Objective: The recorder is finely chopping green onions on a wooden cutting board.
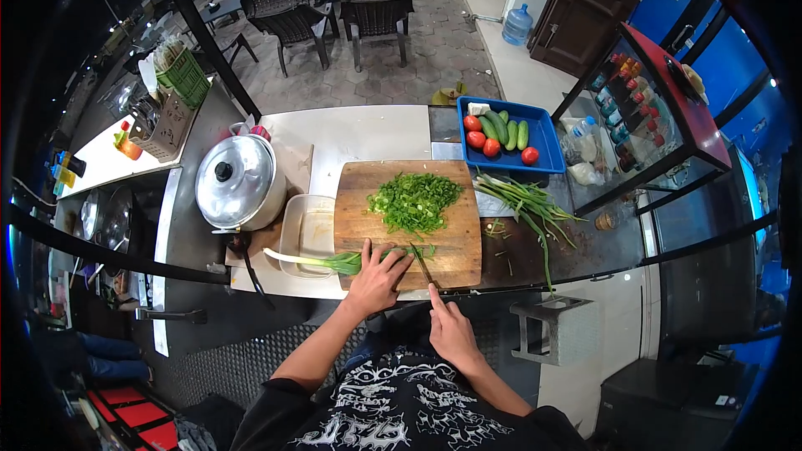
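My left hand presses a bunch of green onions against the wooden cutting board. Their white ends stick out leftward over a clear plastic container. In my right hand is a kitchen knife, its blade on the board close to my left fingertips. A few cut green bits lie around the blade. Farther back on the board spreads a pile of chopped green onion. More whole green onions rest on the counter right of the board.
A lidded aluminium pot stands left of the container, with a dark-handled utensil below it. A blue tray at the back right holds tomatoes and cucumbers. Right of it stands a glass display case with bottles. A stool is beside the counter.
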`<state>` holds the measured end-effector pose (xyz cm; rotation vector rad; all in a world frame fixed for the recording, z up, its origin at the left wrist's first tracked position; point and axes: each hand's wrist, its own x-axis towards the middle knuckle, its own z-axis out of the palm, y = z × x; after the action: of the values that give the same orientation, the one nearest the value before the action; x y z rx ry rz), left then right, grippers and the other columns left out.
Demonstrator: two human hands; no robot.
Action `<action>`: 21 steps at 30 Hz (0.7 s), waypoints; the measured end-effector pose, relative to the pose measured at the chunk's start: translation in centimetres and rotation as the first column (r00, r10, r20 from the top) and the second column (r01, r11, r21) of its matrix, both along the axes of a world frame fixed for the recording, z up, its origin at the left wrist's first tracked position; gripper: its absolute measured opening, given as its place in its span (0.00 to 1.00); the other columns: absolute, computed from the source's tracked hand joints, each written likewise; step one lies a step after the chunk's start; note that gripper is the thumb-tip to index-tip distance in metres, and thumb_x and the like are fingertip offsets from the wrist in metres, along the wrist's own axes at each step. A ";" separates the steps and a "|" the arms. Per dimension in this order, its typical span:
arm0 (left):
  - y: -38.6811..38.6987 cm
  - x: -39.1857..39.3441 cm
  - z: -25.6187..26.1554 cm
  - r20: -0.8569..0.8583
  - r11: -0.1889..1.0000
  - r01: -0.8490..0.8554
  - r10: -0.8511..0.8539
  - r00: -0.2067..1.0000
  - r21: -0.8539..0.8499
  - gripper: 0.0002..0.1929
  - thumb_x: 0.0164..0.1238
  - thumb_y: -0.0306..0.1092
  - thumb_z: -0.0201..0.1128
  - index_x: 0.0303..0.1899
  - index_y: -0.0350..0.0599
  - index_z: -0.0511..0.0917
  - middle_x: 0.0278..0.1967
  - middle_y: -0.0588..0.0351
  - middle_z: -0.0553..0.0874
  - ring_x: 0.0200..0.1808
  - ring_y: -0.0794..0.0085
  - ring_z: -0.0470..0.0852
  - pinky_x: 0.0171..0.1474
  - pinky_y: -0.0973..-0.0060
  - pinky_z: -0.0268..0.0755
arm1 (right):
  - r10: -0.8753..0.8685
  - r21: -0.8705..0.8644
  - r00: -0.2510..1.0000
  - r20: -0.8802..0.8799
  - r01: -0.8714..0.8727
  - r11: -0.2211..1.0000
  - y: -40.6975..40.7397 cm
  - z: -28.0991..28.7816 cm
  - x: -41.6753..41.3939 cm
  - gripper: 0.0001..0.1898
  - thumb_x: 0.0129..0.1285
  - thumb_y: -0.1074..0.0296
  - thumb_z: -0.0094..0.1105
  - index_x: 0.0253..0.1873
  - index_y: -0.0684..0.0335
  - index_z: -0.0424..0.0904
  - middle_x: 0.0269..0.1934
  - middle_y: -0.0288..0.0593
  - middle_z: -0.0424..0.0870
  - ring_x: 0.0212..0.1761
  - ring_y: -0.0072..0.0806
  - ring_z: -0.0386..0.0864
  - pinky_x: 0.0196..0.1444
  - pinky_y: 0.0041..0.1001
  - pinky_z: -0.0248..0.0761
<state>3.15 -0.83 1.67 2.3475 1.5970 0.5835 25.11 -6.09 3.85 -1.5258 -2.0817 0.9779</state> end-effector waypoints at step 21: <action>-0.4 -0.5 1.9 -0.154 0.999 0.003 -0.010 0.988 -0.044 0.40 0.51 0.52 0.76 0.69 0.52 0.76 0.63 0.60 0.78 0.74 0.63 0.67 0.78 0.34 0.37 | -0.020 0.021 0.997 -0.072 0.022 1.000 -0.7 0.8 1.3 0.30 0.73 0.70 0.54 0.79 0.52 0.64 0.37 0.54 0.78 0.36 0.56 0.80 0.43 0.48 0.77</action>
<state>2.60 -1.20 3.53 2.4163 1.6478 0.3690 26.38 -6.82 4.69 -1.4765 -2.0166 0.9841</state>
